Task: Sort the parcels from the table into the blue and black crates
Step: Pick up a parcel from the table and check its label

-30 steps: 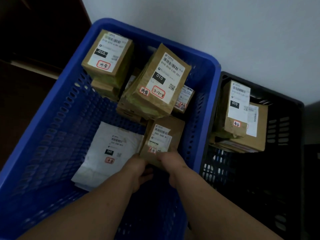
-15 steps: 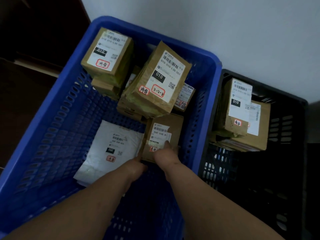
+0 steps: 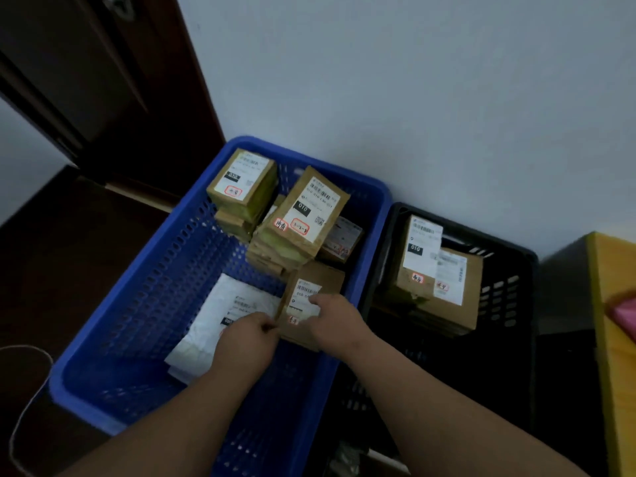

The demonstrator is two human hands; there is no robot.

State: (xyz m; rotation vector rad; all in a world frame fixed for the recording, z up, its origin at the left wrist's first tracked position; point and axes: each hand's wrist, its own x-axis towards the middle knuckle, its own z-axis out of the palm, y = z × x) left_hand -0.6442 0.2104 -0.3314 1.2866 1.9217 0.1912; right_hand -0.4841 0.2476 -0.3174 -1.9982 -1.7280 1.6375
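Note:
Both my hands are down inside the blue crate [image 3: 144,287]. My left hand [image 3: 246,335] grips the left edge of a small brown cardboard parcel [image 3: 325,275] with a white label. My right hand [image 3: 335,318] lies over the parcel's label and right side. A flat white mailer bag [image 3: 220,311] lies on the crate floor just left of it. Several brown boxes [image 3: 299,218] are stacked at the crate's far end. The black crate [image 3: 509,280] stands to the right and holds two brown boxes [image 3: 444,284] with white labels.
A pale wall runs behind both crates. A dark wooden door [image 3: 103,80] stands at the upper left. A yellow-edged surface [image 3: 612,325] shows at the right border. A thin white cord [image 3: 27,373] loops on the dark floor at the lower left.
The camera has pulled back and up, so more wall and the whole crates show. My right hand has slid further over the small parcel's label; my left hand stays on its left edge.

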